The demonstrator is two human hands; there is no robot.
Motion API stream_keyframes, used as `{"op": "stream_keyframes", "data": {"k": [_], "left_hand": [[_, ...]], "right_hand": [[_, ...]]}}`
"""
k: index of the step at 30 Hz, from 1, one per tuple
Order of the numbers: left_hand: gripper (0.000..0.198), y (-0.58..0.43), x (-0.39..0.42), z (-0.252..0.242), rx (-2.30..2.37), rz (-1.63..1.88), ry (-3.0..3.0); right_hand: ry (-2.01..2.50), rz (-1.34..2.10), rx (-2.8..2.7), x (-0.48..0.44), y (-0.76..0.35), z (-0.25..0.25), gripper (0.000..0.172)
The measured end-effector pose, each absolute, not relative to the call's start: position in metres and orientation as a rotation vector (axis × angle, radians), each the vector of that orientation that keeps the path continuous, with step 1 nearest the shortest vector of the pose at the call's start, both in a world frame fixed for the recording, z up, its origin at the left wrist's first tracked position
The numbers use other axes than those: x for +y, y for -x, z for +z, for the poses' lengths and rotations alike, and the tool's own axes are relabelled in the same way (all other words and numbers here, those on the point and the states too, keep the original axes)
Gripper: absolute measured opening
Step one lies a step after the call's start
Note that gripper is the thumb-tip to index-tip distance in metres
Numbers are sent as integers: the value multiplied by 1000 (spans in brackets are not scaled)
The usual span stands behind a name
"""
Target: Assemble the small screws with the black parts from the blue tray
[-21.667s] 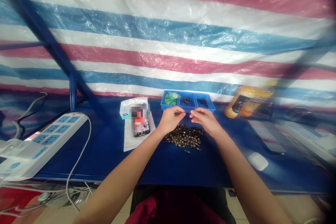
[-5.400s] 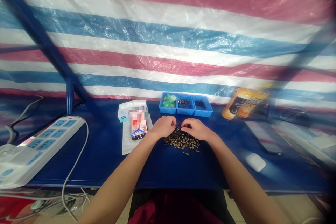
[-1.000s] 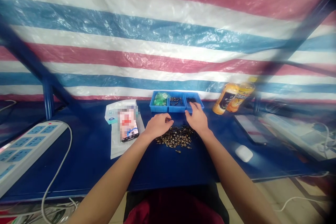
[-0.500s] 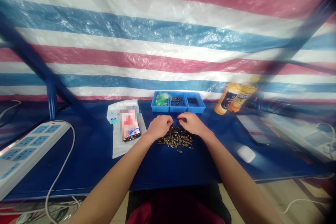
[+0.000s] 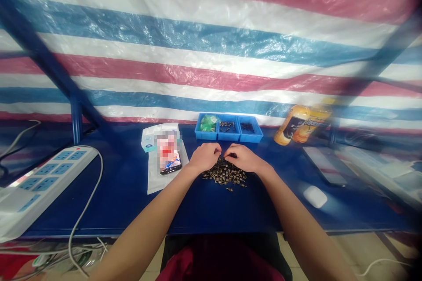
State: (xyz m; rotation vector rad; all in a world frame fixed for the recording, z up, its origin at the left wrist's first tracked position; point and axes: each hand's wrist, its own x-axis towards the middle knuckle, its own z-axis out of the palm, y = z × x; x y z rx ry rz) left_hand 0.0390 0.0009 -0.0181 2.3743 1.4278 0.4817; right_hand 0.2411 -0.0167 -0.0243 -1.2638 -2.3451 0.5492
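A heap of small brass-coloured and dark screws lies on the blue table before me. My left hand is at the heap's far left edge, its fingers curled into a pinch. Close to it on the right, my right hand is also pinched, the fingertips of both hands almost meeting. Whatever is between the fingers is too small to make out. Just beyond my hands sits a blue three-compartment tray, with a green plastic packet on the left, shiny small parts in the middle and dark ones on the right.
To the left, a phone rests on a white packet, and a white power strip trails its cable. On the right are two orange drink bottles, another phone and a white earbud case. Striped sheeting hangs behind.
My hands have drawn closer together above the heap, fingertips now nearly meeting. The whole view has shifted slightly, so the table's things appear further right.
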Motion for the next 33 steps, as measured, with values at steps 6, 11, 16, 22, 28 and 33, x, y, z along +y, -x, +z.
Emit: {"op": "stream_keyframes", "data": {"k": [6, 11, 16, 22, 28, 33], "left_hand": [[22, -39, 0, -16, 1445, 462, -2369], [24, -40, -1, -14, 1438, 454, -2375], [23, -40, -1, -16, 1435, 474, -2372], [21, -39, -2, -13, 1432, 518, -2333], [23, -38, -1, -12, 1465, 558, -2309], [23, -39, 0, -11, 1490, 652, -2261]], "right_hand": [[1264, 525, -2339, -18, -240, -24, 14], [1206, 546, -2391, -17, -239, -24, 20], [1228, 547, -2348, -16, -235, -29, 17], [1259, 565, -2311, -17, -234, -27, 15], [1263, 564, -2280, -17, -238, -21, 16], [1270, 577, -2216, -16, -243, -19, 14]]}}
